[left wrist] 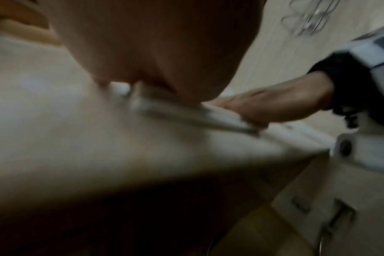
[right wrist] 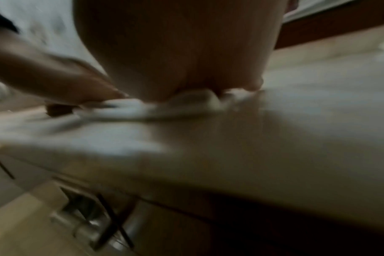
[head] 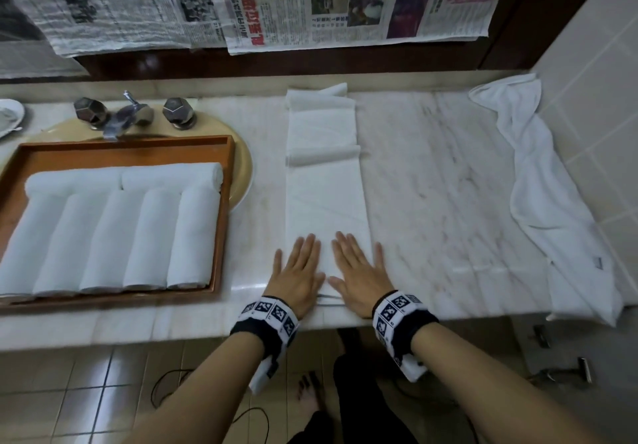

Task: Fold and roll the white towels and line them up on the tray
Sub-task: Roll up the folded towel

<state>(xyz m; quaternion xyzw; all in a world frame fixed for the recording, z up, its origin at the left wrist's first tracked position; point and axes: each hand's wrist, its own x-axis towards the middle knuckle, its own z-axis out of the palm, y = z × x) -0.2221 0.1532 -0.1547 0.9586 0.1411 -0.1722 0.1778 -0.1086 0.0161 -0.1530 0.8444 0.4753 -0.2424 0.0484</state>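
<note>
1. Both hands lie flat, palms down, fingers straight and slightly spread: the left hand [head: 297, 272] and right hand [head: 359, 271] press side by side on the near end of a long folded white towel strip [head: 324, 184].
2. That strip lies on the pale marble counter [head: 442, 184], just right of the wooden tray, its long axis running from the counter's front edge away to the back wall; a crosswise fold ridges it past the middle.
3. Left of the strip, the orange-brown wooden tray [head: 226, 209] holds five rolled white towels [head: 145, 240] side by side, long axes pointing front to back, with two more rolls [head: 172, 176] lying crosswise behind them.
4. Behind the tray stands a chrome tap with faceted knobs [head: 133, 114].
5. Far right of the strip, a crumpled unfolded white towel [head: 538, 181] drapes along the counter by the tiled wall.
6. Both wrist views are blurred; each shows a palm pressed on white cloth.
</note>
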